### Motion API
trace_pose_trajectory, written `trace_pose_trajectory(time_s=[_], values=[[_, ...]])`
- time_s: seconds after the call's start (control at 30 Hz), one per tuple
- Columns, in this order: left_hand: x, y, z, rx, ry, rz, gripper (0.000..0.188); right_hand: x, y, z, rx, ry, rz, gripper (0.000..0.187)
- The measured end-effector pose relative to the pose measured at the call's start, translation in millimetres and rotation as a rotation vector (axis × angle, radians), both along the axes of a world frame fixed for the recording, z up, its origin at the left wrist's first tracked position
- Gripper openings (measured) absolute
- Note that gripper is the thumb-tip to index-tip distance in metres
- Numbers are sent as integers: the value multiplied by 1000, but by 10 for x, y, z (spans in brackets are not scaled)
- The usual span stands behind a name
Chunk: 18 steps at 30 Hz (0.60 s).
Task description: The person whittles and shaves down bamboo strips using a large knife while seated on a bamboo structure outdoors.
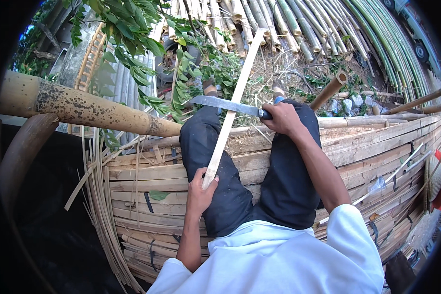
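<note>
My left hand [201, 192] is closed round the near end of a long pale bamboo strip [237, 90], which slants away from me between my knees. In my right hand [281, 117] is the dark handle of a machete [220, 103]. Its broad grey blade points left and lies across the strip about midway along, above my left knee. Whether the edge bites into the strip I cannot tell. Under my legs is a stack of split bamboo slats [147, 186], tied with dark bands.
Thin bamboo strips [105, 215] hang in a bundle at the left. A thick bamboo pole [98, 105] juts in above them, beside leafy branches [127, 29]. Cut poles [299, 24] lie at the far side, near a tyre [174, 59]. A bamboo stub [330, 89] stands beyond my right knee.
</note>
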<state>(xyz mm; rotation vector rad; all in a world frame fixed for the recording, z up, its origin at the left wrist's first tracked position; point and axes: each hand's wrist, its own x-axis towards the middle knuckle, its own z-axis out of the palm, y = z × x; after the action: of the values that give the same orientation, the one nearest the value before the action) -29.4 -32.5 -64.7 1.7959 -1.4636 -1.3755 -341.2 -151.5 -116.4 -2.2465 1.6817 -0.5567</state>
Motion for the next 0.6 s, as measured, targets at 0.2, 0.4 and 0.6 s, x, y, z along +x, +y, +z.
trace_pose_trajectory(time_s=[0.2, 0.4, 0.6], values=[[326, 275, -22, -96, -236, -70, 29, 1, -35, 72, 164, 30, 32, 20], [429, 355, -184, -99, -166, -64, 32, 7, -116, 84, 264, -116, -85, 20], [479, 314, -313, -81, -113, -75, 28, 10, -241, 30, 314, -28, -139, 23]])
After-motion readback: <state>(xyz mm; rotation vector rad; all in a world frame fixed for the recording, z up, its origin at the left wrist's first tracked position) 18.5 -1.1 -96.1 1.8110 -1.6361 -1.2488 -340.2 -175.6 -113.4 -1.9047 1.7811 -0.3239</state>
